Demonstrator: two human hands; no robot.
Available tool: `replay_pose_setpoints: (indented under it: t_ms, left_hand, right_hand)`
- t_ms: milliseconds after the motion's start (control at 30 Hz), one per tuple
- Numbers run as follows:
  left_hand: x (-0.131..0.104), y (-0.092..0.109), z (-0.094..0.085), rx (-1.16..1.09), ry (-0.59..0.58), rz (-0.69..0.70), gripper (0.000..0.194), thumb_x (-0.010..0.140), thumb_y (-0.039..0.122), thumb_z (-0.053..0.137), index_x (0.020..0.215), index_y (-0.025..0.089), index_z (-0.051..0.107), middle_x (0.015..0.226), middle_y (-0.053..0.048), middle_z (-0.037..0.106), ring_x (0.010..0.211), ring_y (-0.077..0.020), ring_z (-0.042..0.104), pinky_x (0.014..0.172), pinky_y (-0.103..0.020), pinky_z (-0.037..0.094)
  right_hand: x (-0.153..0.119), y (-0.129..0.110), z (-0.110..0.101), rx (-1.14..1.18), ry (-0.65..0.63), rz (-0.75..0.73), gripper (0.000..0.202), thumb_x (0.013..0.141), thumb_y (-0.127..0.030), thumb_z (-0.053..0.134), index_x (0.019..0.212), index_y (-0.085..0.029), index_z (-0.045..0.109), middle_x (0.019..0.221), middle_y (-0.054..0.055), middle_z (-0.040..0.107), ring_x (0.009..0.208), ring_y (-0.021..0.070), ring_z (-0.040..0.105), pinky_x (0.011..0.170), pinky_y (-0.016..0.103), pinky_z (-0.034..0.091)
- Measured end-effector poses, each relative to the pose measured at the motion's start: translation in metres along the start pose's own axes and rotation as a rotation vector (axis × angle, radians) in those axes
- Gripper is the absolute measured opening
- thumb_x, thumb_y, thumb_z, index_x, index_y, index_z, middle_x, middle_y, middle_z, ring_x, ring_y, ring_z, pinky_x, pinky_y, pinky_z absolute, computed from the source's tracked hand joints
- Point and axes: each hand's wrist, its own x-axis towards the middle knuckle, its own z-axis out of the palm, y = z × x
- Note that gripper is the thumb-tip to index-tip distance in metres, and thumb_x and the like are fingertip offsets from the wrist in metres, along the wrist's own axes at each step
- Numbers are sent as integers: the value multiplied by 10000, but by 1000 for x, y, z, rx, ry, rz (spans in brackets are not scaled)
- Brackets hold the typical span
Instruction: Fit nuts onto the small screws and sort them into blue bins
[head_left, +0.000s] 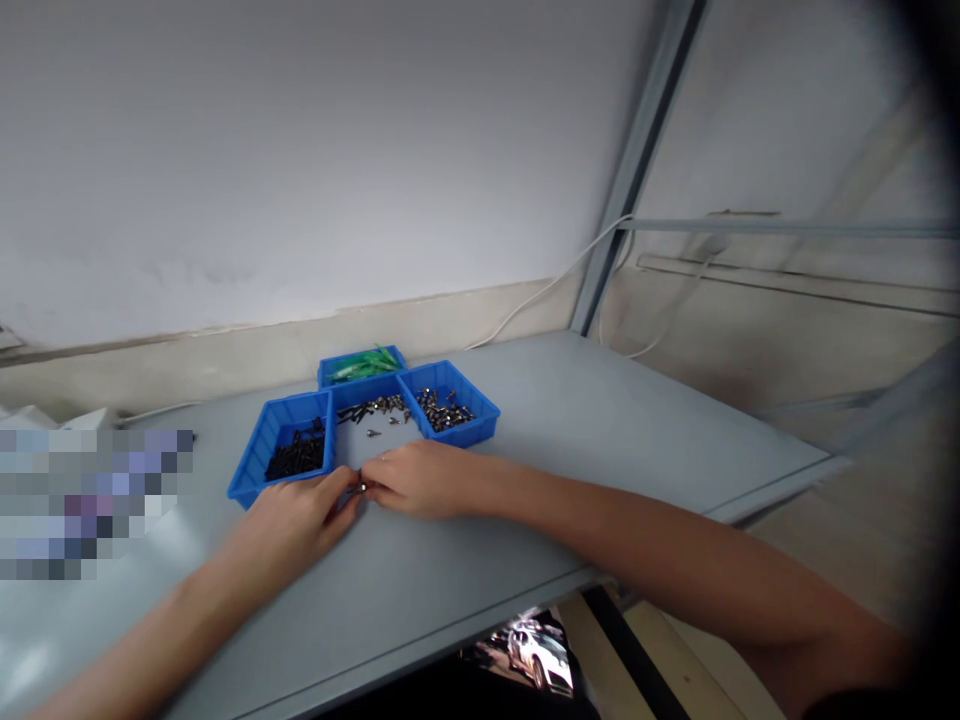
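Observation:
My left hand [304,515] and my right hand [420,478] meet over the table, fingers pinched around a small metal part [361,487] between them. Just behind the left hand is a blue bin [251,462] of black pieces [298,452]. To the right, another blue bin [480,432] contains shiny metal parts [444,411]. Loose metal parts [382,405] lie on the grey surface between the bins. Fingertips hide most of what is held.
A third blue bin [324,373] with green pieces [365,364] stands at the back by the wall. A metal post [637,150] and white cable [540,292] are at the back right. A pixelated area [82,500] covers the left side of the grey table [600,400].

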Motion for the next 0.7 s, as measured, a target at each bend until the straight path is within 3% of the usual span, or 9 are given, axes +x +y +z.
replay_pose_setpoints:
  t_ms: [267, 700]
  left_hand:
    - [-1, -2, 2, 34, 25, 18, 241, 891, 338, 336, 870, 197, 531, 669, -6, 618, 578, -163, 595, 519, -244, 387]
    - [-1, -1, 0, 20, -28, 42, 293, 903, 326, 312, 988, 198, 561, 850, -60, 671, 786, -240, 646, 651, -342, 477]
  right_hand:
    - [1, 3, 1, 44, 19, -57, 281, 933, -304, 309, 877, -144, 533, 809, 60, 621, 721, 148, 568, 615, 271, 400]
    - [0, 2, 2, 22, 18, 2, 207, 891, -302, 378, 905, -159, 527, 756, 51, 618, 636, 155, 563, 507, 257, 332]
